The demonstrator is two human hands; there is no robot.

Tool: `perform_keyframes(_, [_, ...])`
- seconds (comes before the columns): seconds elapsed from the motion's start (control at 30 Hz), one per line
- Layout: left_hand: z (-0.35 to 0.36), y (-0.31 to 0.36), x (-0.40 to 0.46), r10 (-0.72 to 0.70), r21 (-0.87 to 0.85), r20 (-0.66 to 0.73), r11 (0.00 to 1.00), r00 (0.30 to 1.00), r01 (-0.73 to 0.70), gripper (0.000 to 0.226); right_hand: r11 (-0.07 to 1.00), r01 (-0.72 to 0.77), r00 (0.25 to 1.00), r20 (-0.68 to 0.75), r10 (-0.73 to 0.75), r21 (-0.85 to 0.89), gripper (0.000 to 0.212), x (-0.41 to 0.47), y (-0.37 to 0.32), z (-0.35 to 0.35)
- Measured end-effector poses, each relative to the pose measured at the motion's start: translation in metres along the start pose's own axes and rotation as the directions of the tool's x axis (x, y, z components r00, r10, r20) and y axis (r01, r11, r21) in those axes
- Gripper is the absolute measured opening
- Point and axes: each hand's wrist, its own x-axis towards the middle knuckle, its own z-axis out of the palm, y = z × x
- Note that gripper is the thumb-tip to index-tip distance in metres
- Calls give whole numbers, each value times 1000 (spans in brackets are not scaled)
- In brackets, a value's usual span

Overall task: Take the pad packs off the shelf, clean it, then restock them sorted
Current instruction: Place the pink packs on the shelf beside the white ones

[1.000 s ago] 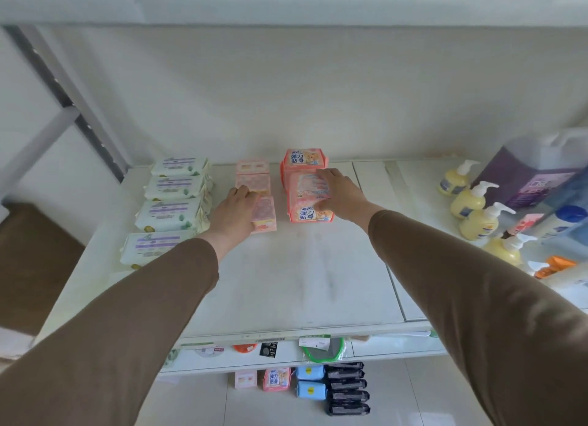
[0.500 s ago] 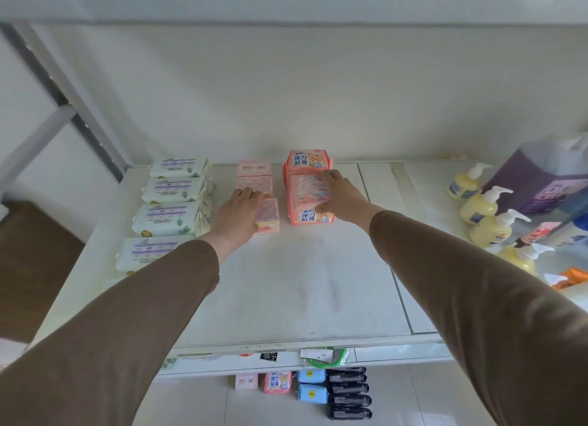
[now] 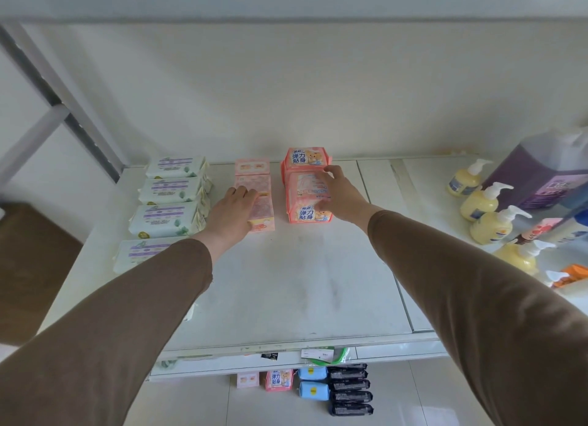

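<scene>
Your packs sit on the shelf (image 3: 286,285) in rows by kind, each row running from the back wall toward you. That looks like sorting: same packs together, so I think you are restocking now.

On the left is a row of four white packs (image 3: 168,219). In the middle is a row of pale pink packs (image 3: 253,183). Next to that is a row of two red packs (image 3: 307,199), one behind the other. More packs (image 3: 318,386) wait on the floor below.

Your left hand (image 3: 234,211) rests flat on the pale pink row, near its front. The fingers look straight and close together, so it seems to press or nudge, not grab.

Your right hand (image 3: 339,195) is on the front red pack. The fingers lie over its top and right side, and the thumb touches its front. It looks like a loose hold to line the pack up.

Soap bottles (image 3: 491,225) stand well apart on the right.
</scene>
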Motion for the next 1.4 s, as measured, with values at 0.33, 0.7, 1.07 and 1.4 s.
perform_keyframes(0.33, [5, -4, 1, 24, 33, -19, 999, 1000, -23, 61, 999, 9, 999, -35, -11, -51, 80, 1, 3, 3])
perform_keyframes(0.7, [7, -3, -2, 43, 65, -58, 997, 997, -39, 62, 994, -1, 1000, -26, -2, -110, 82, -4, 6, 5])
perform_keyframes(1.07, [11, -1, -16, 87, 73, -150, 994, 985, -77, 72, 975, 36, 996, -75, -54, -220, 88, -36, -5, 4])
perform_keyframes(1.4, [-17, 21, -59, 123, -4, -206, 992, 971, -127, 85, 897, 132, 943, -224, -244, -422, 79, -95, -33, 7])
